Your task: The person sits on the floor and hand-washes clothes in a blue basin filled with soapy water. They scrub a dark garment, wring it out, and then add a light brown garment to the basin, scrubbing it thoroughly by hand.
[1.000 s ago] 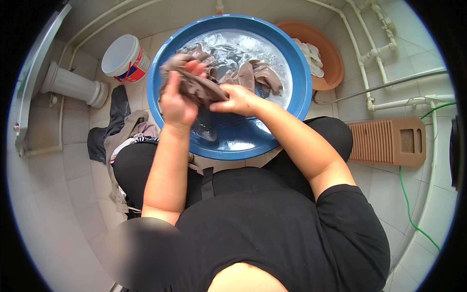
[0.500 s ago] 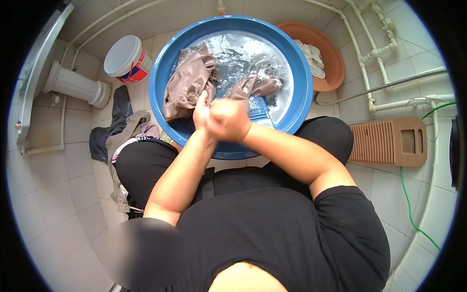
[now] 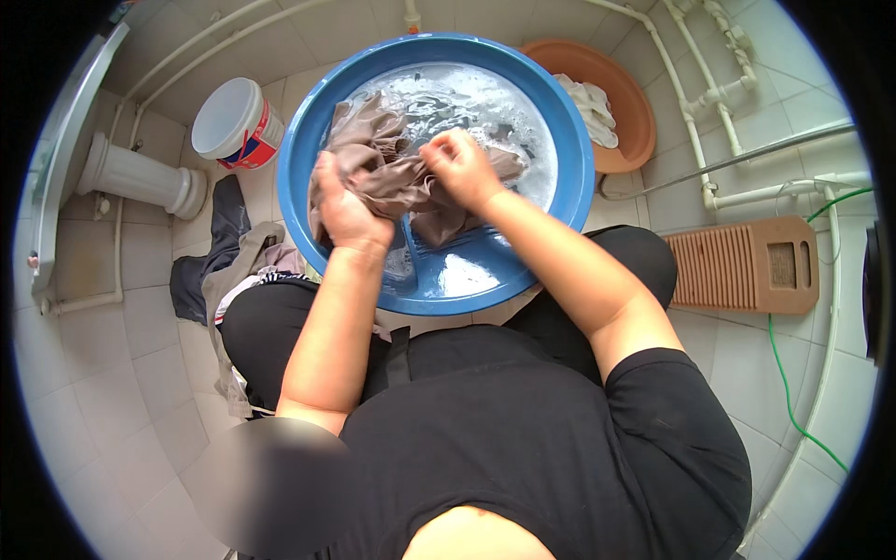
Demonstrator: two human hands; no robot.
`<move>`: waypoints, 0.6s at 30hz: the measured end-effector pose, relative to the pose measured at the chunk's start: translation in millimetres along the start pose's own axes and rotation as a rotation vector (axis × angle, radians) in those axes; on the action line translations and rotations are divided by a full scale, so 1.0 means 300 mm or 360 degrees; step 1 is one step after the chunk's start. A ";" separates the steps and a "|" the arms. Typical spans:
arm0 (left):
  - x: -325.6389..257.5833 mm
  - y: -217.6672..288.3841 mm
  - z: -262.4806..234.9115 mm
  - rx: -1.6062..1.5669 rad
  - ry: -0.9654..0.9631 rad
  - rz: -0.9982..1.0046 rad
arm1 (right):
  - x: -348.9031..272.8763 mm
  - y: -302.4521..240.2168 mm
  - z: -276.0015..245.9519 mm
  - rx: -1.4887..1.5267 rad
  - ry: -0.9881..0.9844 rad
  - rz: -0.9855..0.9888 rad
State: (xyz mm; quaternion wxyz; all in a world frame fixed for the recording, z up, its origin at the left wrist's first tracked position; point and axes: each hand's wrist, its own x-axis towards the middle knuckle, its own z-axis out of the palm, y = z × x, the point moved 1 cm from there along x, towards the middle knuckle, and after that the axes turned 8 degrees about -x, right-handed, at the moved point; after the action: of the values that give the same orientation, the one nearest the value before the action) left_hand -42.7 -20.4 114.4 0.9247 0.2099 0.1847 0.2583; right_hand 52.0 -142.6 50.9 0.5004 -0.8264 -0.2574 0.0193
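A wet greyish-brown garment [image 3: 366, 123] lies bunched in the large blue basin [image 3: 576, 191], partly in foamy water [image 3: 457, 93]. My left hand [image 3: 350, 210] grips its left part, palm up, with the cloth between thumb and fingers. At the middle of the basin my right hand [image 3: 461, 168] pinches a fold of the same garment, its fingers curled. The cloth stretches between both hands, and one end trails in the suds to the right. Below the hands shows the basin's near slanted panel [image 3: 467, 273], wet and shiny.
An orange-brown basin [image 3: 637, 121] with white cloth [image 3: 586, 110] stands behind at the right. A white bucket [image 3: 229, 119] is at the left, near piled clothes [image 3: 245, 257]. A brown washboard [image 3: 737, 266] lies right of my knee. White pipes [image 3: 705, 140] line the wall.
My hands were close together and have drawn apart, the left to the left, the right up and rightward. The garment now spans between them, covering less of the near panel.
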 end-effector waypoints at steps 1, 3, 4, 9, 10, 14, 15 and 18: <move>0.048 0.036 -0.030 0.0017 -0.0108 0.0242 | 0.038 0.060 -0.024 0.0056 -0.0052 -0.0020; 0.078 0.089 -0.060 0.0278 0.0250 0.0639 | 0.066 0.093 -0.091 -0.0698 -0.0141 -0.0328; 0.093 0.089 -0.055 0.0300 0.0276 0.0783 | 0.052 0.104 -0.093 -0.1267 -0.0235 -0.0300; 0.093 -0.085 -0.209 0.1037 0.0119 0.0325 | 0.080 0.249 -0.064 -0.1256 -0.0988 0.0480; 0.088 -0.128 -0.235 0.1159 0.0044 0.0236 | 0.092 0.333 -0.055 -0.1160 -0.0998 0.0527; 0.066 -0.128 -0.252 0.1888 -0.0076 -0.0379 | 0.120 0.326 -0.038 -0.1065 -0.0695 0.0909; 0.073 -0.135 -0.274 0.2284 -0.0251 -0.0205 | 0.130 0.312 -0.032 -0.1121 -0.0707 0.0874; 0.078 -0.174 -0.345 0.3183 -0.0702 0.1226 | 0.138 0.297 -0.009 -0.1202 -0.0439 0.0393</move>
State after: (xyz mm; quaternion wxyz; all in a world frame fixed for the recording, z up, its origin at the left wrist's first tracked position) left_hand -49.6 -17.7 -3.8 0.2061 0.9513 0.0633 0.2203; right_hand 124.7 -159.2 -12.9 0.1170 -0.9662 -0.2098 0.0939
